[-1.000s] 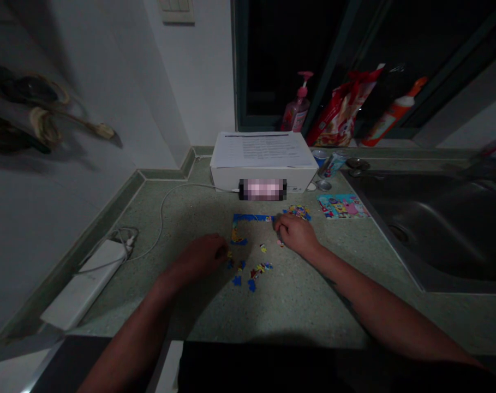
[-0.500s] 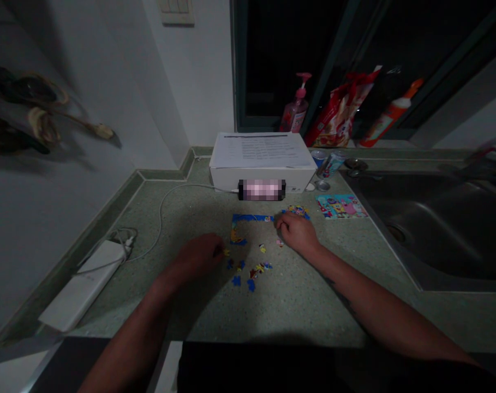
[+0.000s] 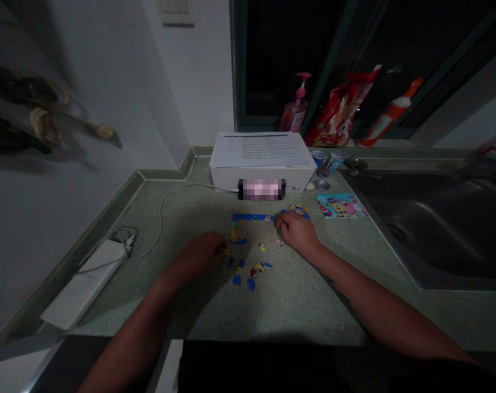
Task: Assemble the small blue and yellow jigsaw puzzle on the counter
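A partly joined jigsaw puzzle [image 3: 254, 217] lies on the counter, its blue top strip and left side forming a corner. My right hand [image 3: 297, 230] is closed at the right end of that strip; whatever its fingers hold is hidden. Just behind it sits a heap of puzzle pieces [image 3: 299, 209]. To the left of the puzzle, my left hand [image 3: 207, 248] has curled fingers beside a small yellow piece [image 3: 227, 252], and I cannot make out anything in them. Several loose pieces, including a blue piece [image 3: 251, 284] and a yellow piece [image 3: 263, 247], are scattered in front.
A phone [image 3: 262, 190] leans against a white box [image 3: 264, 174] behind the puzzle. A cartoon picture card [image 3: 341, 206] lies right, by the sink [image 3: 448, 229]. At left are a power strip [image 3: 84, 284] and its white cable [image 3: 161, 218]. Cans [image 3: 332, 165] stand behind.
The fingers of my left hand have drawn together, closing the gap that showed between them, and the hand has shifted slightly right. My right hand stays nearly in place.
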The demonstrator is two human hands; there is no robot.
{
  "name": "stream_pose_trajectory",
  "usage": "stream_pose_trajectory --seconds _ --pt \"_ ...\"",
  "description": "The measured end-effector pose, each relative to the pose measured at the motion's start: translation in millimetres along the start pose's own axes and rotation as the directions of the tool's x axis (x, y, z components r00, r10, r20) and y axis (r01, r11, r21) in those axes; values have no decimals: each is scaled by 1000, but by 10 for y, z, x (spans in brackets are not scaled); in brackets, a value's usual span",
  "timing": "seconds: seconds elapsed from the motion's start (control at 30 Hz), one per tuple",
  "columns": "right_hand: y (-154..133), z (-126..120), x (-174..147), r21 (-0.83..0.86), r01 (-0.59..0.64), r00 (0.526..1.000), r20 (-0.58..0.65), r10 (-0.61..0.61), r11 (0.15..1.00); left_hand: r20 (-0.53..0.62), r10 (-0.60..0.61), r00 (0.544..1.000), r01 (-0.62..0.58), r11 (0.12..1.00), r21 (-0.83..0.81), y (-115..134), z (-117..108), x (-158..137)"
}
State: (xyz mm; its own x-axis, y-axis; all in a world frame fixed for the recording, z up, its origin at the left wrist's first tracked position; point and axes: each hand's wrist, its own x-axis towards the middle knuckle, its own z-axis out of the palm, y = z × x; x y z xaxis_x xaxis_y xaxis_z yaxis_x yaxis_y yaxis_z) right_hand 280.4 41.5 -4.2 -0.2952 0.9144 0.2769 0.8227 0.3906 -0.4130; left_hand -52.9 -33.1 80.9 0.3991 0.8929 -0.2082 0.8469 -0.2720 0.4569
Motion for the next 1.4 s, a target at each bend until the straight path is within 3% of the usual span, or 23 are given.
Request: stream_pose_trajectory --seconds 0.4,0.5,0.63,0.8,1.07,1.2,1.4 --pt "23 30 -8 13 38 999 -31 -38 999 -3 -34 999 34 999 -15 15 52 -4" --pt "28 29 -6 20 46 998 -30 -46 999 56 57 997 -50 993 -108 56 69 -5" --pt "20 18 -1 12 33 999 -17 -33 999 217 219 951 -163 954 -250 129 108 -3" --pt "-7 -14 4 20 29 1000 0 -29 999 259 293 920 -225 939 -262 164 193 13" --pt "-28 -35 15 -1 22 999 23 -22 1000 266 287 920 -210 936 -283 193 203 10" --pt "-32 -49 -4 3 48 999 0 -48 999 260 187 947 -105 948 -300 246 178 -7" --pt "-342 -102 -181 117 278 960 -50 -274 953 81 81 993 -34 884 -466 251 225 22"
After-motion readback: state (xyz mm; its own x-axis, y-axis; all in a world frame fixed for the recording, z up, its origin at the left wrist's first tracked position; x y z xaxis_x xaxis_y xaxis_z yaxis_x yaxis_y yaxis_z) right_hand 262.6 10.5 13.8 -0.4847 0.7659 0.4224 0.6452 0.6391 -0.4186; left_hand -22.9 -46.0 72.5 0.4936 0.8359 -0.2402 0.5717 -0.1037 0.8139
